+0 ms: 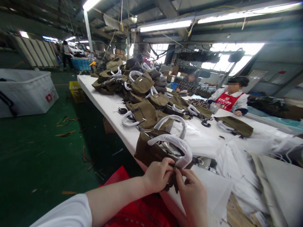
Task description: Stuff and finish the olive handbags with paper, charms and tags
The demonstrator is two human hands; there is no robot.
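An olive-brown handbag [149, 149] stands at the near table edge in front of me. Its top is open, with pale stuffing showing inside, and its two arched handles [186, 148] are wrapped in white film. My left hand [157, 176] is closed at the near end of one handle, thumb and fingers pinching a small dark brown part of the bag. My right hand [193, 192] pinches the same spot from the right, its fingertips almost touching those of the left. The exact shape of the dark part is hidden by my fingers.
Similar handbags [142, 83] are heaped along the white table [106, 108]. White wrapping sheets [239, 170] lie to the right. Across the table sits a person in a red apron [228, 101]. A white bin [26, 91] and a yellow crate [77, 91] stand on the green floor.
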